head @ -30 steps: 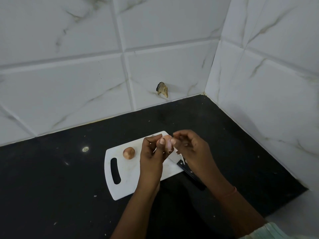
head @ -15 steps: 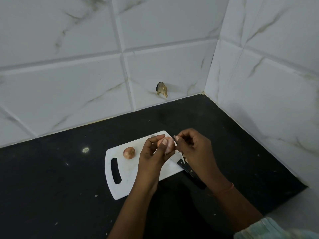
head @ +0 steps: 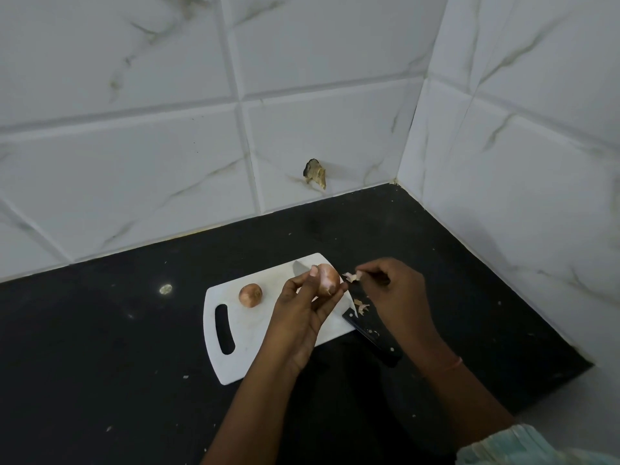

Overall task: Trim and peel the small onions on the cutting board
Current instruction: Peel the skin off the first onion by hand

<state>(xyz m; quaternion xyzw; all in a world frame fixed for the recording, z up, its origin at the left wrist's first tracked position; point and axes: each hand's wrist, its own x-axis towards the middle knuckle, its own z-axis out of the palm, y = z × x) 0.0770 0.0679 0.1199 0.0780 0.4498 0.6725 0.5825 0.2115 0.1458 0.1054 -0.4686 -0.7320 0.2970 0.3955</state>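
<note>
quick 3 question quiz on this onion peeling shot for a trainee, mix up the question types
1. True or false: the left hand holds an onion above the cutting board.
2. What does the right hand pinch? A) the knife B) a scrap of onion skin C) the second onion
3. Fill in: the second onion sits on the board near its ______ slot.

Key:
1. True.
2. B; the knife lies untouched, its handle off the board's right edge.
3. Handle.
</note>
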